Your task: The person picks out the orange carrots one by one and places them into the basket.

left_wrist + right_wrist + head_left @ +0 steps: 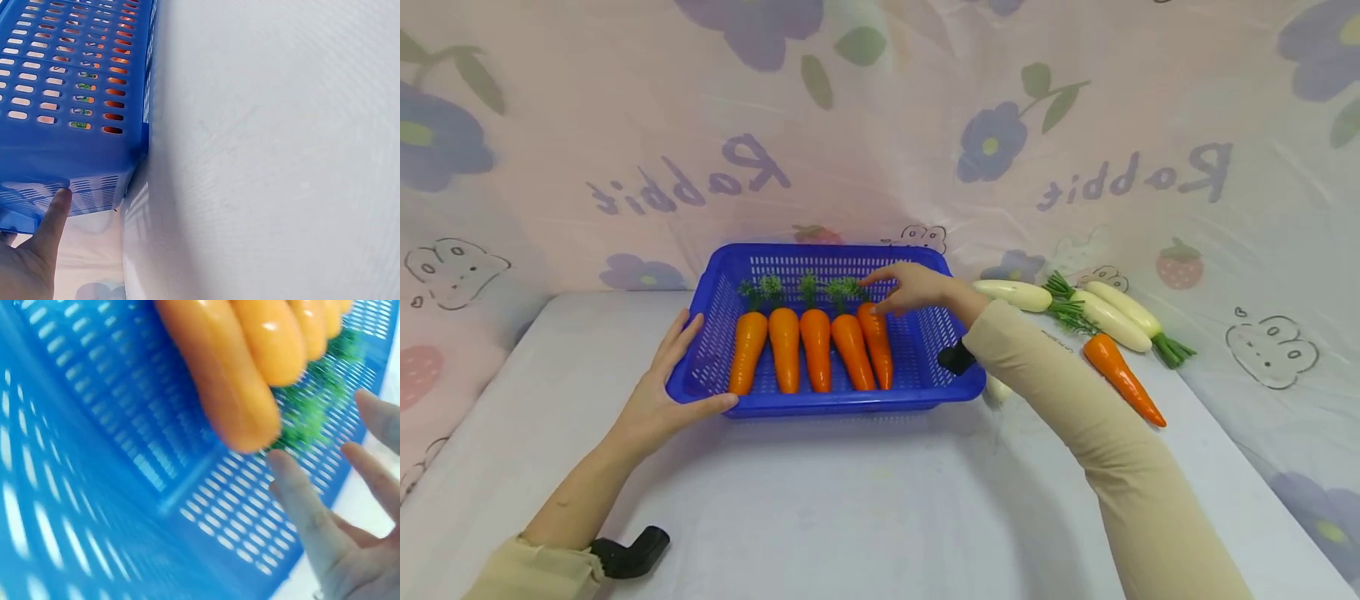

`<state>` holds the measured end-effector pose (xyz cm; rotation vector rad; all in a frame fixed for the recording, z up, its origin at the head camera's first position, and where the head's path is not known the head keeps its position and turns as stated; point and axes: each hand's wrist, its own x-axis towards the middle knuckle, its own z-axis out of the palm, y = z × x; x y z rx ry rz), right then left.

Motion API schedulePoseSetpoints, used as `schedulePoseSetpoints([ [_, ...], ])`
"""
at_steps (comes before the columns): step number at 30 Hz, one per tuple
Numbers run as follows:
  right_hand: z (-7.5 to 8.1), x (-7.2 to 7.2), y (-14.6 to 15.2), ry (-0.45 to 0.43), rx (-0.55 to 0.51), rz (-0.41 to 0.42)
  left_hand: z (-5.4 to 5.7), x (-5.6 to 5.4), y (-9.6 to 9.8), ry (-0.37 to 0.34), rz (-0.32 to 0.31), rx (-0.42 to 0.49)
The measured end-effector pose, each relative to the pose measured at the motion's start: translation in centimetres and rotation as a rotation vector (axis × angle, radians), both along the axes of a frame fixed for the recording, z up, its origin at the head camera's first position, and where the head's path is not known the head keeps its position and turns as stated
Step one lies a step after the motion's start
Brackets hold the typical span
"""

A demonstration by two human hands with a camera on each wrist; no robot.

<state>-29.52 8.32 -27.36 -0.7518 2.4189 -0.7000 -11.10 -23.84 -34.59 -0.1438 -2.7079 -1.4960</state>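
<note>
A blue plastic basket (842, 403) stands on the table with several orange carrots (784, 350) in a row, green tops toward the back wall. My left hand (658, 407) rests at its front left corner, thumb straight along the front rim and fingers against the left side. In the left wrist view, a straight digit of that hand touches the basket's wall (62, 144). Over the basket's right half is my right hand (913, 287), fingers spread. One fingertip is at the leafy end of the rightmost carrot (231, 387) in the right wrist view; nothing is gripped.
Right of the basket lie several white radishes (1112, 319) with green tops and a loose carrot (1122, 379). Partly hidden by the right arm, another white piece (997, 388) lies beside the basket. A patterned cloth (880, 125) hangs behind the white table (850, 508).
</note>
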Motion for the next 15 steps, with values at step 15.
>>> schedulePoseSetpoints([
  [15, 2.8, 0.8, 1.6, 0.260, -0.347, 0.000, 0.0, 0.0, -0.2, -0.005, -0.005, -0.005],
])
